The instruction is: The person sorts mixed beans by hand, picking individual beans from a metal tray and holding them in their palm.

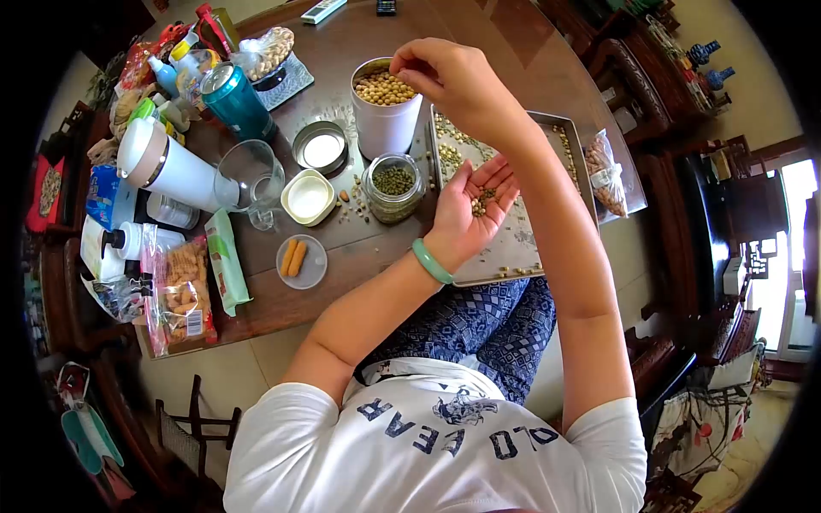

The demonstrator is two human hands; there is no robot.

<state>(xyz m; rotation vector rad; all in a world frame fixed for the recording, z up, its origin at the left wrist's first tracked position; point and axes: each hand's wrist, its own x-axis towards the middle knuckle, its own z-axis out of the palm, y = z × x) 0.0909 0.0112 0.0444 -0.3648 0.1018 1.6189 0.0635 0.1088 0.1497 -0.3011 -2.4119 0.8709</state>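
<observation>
My left hand (475,212), with a green bangle on the wrist, is palm up and cupped, holding a small heap of mixed beans (482,202). It is over the near-left part of a metal tray (505,275) with loose beans scattered in it. My right hand (445,73) is at the rim of a tall white canister (386,128) filled with yellow soybeans (383,88). Its fingers are bent together; whatever may be between them is hidden. A glass jar (393,190) of green mung beans stands uncovered between the canister and my left hand.
Left of the jar are a round metal lid (321,148), a white square lid (308,197), a glass mug (249,179) and a small dish (302,262) with two orange-brown sticks. A white jug (167,162), a teal can (238,101) and snack bags crowd the table's left side.
</observation>
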